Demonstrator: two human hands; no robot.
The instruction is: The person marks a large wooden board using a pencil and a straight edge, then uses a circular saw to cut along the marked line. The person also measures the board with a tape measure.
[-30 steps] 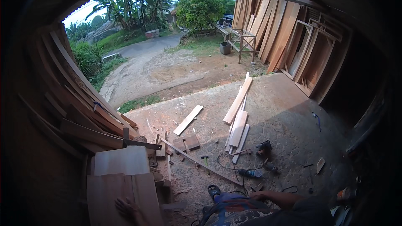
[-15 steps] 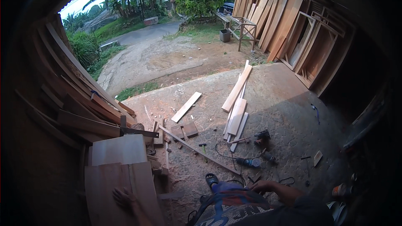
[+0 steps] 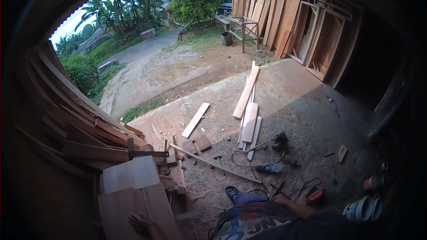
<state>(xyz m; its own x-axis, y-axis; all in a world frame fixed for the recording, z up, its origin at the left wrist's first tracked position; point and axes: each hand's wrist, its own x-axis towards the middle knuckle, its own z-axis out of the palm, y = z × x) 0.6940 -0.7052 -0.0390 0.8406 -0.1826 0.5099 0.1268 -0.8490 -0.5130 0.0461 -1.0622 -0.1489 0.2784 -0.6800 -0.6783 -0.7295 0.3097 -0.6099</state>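
The left hand (image 3: 141, 223) lies palm down on a broad wooden panel (image 3: 116, 206) at the lower left, fingers spread and gripping nothing. That panel sits in front of a second, paler panel (image 3: 131, 175), which its far edge meets or overlaps — which of the two I cannot tell. A dark L-shaped square (image 3: 153, 154) lies at the pale panel's far edge, near the boards leaning on the left wall. The right hand (image 3: 279, 199) is low in front of the body, by a dark angled piece (image 3: 276, 188); whether its fingers close on that piece or stay loose cannot be made out. On the concrete floor (image 3: 307, 124) ahead, a long thin strip of wood (image 3: 213, 163) runs slantwise, with a green-handled hammer (image 3: 220, 162) just beside it. A blue angle grinder (image 3: 268, 169) lies near the strip's lower end, and a dark power tool (image 3: 279, 139) sits beyond it, close to a loose stack of planks (image 3: 250, 122). One short plank (image 3: 195, 120) lies apart, to the left of the stack. White buckets (image 3: 357, 210) stand at the lower right — a red object (image 3: 315, 195) lies between them and the right hand.
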